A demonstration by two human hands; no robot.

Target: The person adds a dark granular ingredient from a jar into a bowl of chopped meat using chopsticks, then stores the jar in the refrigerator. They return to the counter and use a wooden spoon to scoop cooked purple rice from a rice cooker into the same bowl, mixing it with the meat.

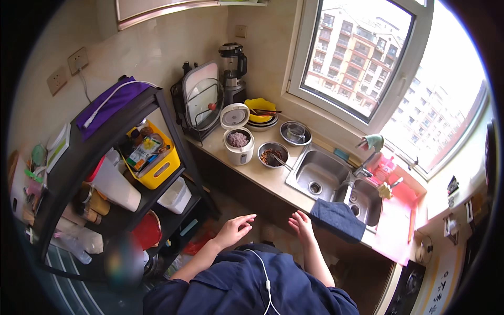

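My left hand (234, 230) and my right hand (301, 225) are raised in front of my body, short of the counter, both empty with fingers apart. The right one is nearest to a dark blue cloth (339, 219) hanging over the sink's front edge. On the counter stands a small white rice cooker (240, 154), lid up, with purplish cooked rice (238, 139) inside. Beside it, a metal bowl (273, 154) holds brown food and a metal utensil. Behind that is another metal bowl (295, 133) with a clear glass vessel in it. A yellow bowl (260, 110) with chopsticks rests on stacked bowls.
A double steel sink (323, 169) is set into the counter at the right. A blender (233, 71) and a rack with a cutting board (201, 92) and glass lid stand in the corner. On my left is a black shelf unit (159, 118) holding a yellow basket (160, 173) and containers.
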